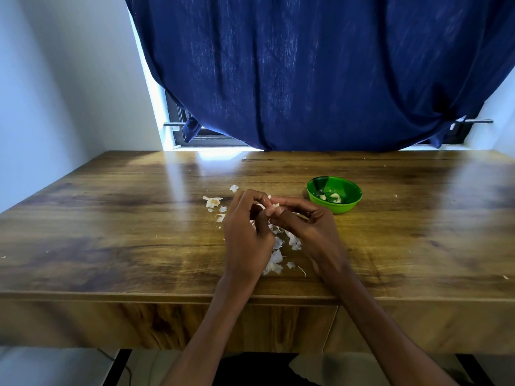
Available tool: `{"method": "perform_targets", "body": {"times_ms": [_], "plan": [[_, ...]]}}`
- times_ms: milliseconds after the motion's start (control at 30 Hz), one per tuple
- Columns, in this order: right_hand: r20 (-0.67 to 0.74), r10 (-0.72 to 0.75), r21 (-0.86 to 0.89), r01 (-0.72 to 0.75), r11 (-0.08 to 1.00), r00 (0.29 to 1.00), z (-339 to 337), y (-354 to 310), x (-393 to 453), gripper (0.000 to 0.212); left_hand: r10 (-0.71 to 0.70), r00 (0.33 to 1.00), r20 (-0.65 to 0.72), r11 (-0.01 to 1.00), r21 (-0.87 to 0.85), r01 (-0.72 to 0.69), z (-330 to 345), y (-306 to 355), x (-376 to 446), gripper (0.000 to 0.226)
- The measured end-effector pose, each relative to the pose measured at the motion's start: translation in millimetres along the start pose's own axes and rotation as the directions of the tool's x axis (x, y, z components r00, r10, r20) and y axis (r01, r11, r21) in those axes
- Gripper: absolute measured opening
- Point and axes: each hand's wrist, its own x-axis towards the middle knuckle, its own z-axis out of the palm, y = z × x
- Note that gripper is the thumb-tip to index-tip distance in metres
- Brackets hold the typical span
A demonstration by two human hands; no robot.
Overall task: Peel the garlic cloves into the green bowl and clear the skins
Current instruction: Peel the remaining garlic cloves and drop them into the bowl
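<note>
Wooden table edge nr skins (loose)

On the table, the bowl sits right of centre with peeled garlic cloves in it. Garlic skins lie scattered left of the bowl, under and around both hands. Behind the table hangs a curtain.

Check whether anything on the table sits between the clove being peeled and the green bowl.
Nothing visible does. The clove is pinched between the left hand and right hand, and the table is bare from there to the green bowl on the right. The loose skins lie under and left of the hands.
</note>
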Motion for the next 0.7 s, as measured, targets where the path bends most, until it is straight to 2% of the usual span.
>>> {"method": "perform_targets", "body": {"times_ms": [133, 267, 433, 700], "plan": [[-0.009, 0.018, 0.043, -0.017, 0.999, 1.0, -1.5, 1.5, 0.6, 0.019, 0.03, 0.997, -0.064, 0.999, 0.035, -0.028, -1.5, 0.3, -1.9, 0.011], [-0.002, 0.007, 0.042, -0.007, 0.999, 1.0, -3.0, 2.4, 0.8, 0.023, 0.019, 0.994, -0.112, 1.0, 0.0, -0.02, -4.9, 4.6, -1.2, 0.024], [0.032, 0.015, 0.043, -0.017, 0.999, 0.999, -3.3, 3.4, 1.6, 0.027, -0.024, 0.994, -0.108, 0.999, -0.049, 0.018, -3.5, 6.9, 0.0, 0.032], [0.011, 0.011, -0.003, -0.011, 1.0, 1.0, -3.5, 4.1, 2.9, 0.02, -0.055, 0.996, -0.077, 0.993, -0.104, 0.047, -1.1, 5.1, 0.2, 0.035]]}}
